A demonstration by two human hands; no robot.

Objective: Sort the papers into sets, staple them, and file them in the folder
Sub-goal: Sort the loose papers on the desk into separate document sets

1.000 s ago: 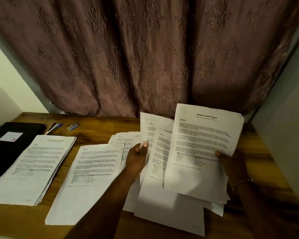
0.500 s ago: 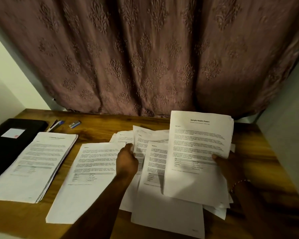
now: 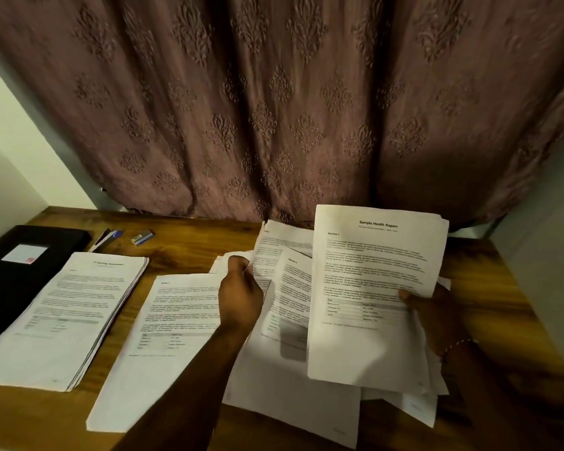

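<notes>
My right hand (image 3: 428, 307) grips a sheaf of white printed pages, the top one headed "Sample Health Report" (image 3: 375, 288), held up over the right side of the wooden table (image 3: 189, 245). My left hand (image 3: 240, 291) pinches the edge of a loose sheet (image 3: 274, 252) in the fanned pages just left of that sheaf. A single printed page (image 3: 163, 340) lies flat in the middle. A thick sorted stack (image 3: 69, 314) lies to the left. The black folder (image 3: 10, 275) with a white label sits at the far left. A small stapler (image 3: 141, 237) rests near the back edge.
A pen or similar dark item (image 3: 106, 239) lies beside the stapler. A patterned mauve curtain (image 3: 274, 109) hangs behind the table. Pale walls close in at left (image 3: 10, 164) and right (image 3: 544, 239). More loose sheets (image 3: 293, 395) spread near the front edge.
My left hand dipped to the pages on the table and has now lifted a sheet by its edge. The right-hand sheaf lowered, then rose slightly and stayed gripped.
</notes>
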